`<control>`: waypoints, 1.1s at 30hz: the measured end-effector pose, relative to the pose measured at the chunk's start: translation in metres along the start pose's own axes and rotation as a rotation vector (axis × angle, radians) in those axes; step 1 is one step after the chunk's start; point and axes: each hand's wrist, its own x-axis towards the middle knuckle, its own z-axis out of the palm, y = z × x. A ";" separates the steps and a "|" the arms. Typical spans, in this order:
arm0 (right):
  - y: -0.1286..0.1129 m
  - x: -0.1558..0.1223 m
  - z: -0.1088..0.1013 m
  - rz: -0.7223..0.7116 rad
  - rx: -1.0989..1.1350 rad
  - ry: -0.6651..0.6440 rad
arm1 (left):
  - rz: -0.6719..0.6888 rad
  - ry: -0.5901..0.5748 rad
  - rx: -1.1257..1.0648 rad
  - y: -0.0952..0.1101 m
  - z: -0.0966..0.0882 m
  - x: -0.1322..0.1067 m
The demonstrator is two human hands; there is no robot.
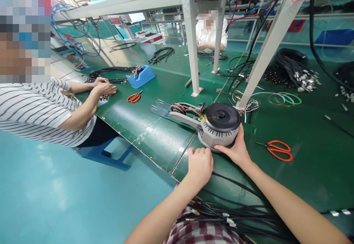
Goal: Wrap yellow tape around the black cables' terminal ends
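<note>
Item: round tape dispenser (pixel 219 135), upright on the green table (pixel 312 170) in front of me, its arm with the tape roll (pixel 177 108) pointing to my left.

Item: my right hand (pixel 236 148), its grip clasped about the near right side of the dispenser's base, thumb along the front.

Item: my left hand (pixel 201 164), grip clenched, just short of the dispenser; contents, if any, hidden by the fingers.

Item: black cables (pixel 218 214), a loose bunch with white tags, near my body and in neither grip.

Item: orange-handled scissors (pixel 268 145), right of the dispenser, untouched.

Item: heaped cable bundle (pixel 289 66), farther off at right, pale connectors on the ends.

Condition of work: done, the dispenser stands on the table with one hand secured to it. Outstanding, in my judgement, any handling of the near cables, since they lie loose. Whether any tape is cut, or any cable finished, I cannot tell. I class the work as under way, not complete.
</note>
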 end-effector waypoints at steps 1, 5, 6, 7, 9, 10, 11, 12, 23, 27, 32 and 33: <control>0.000 0.000 0.000 0.004 -0.002 0.001 | -0.004 0.001 0.014 -0.007 -0.003 0.002; 0.001 -0.001 0.000 0.016 -0.012 0.002 | -0.062 0.016 0.070 -0.030 -0.011 0.008; 0.001 -0.001 0.000 0.017 -0.012 0.001 | -0.073 0.017 0.077 -0.031 -0.011 0.009; 0.001 -0.001 0.000 0.017 -0.010 0.001 | -0.080 0.017 0.080 -0.030 -0.009 0.009; 0.001 -0.001 0.001 0.014 -0.006 0.003 | -0.074 0.015 0.072 -0.020 -0.004 0.007; 0.001 -0.001 0.001 0.013 -0.004 0.005 | -0.059 0.013 0.060 -0.014 -0.001 0.005; 0.001 -0.001 0.001 0.012 -0.005 0.006 | -0.042 0.013 0.045 -0.006 0.002 0.003; 0.002 -0.001 0.002 0.014 -0.007 0.007 | -0.024 0.013 0.027 0.001 0.004 0.001; 0.002 -0.001 -0.001 0.028 -0.006 0.003 | -0.069 0.030 0.085 -0.035 -0.013 0.013; 0.001 -0.002 0.001 0.024 0.004 0.001 | -0.067 0.016 0.089 -0.026 -0.009 0.013; 0.001 -0.001 0.001 0.019 -0.013 0.005 | -0.006 0.000 0.029 0.004 0.003 0.004; 0.001 -0.001 0.001 0.019 -0.016 0.004 | 0.004 0.001 0.017 0.006 0.004 0.003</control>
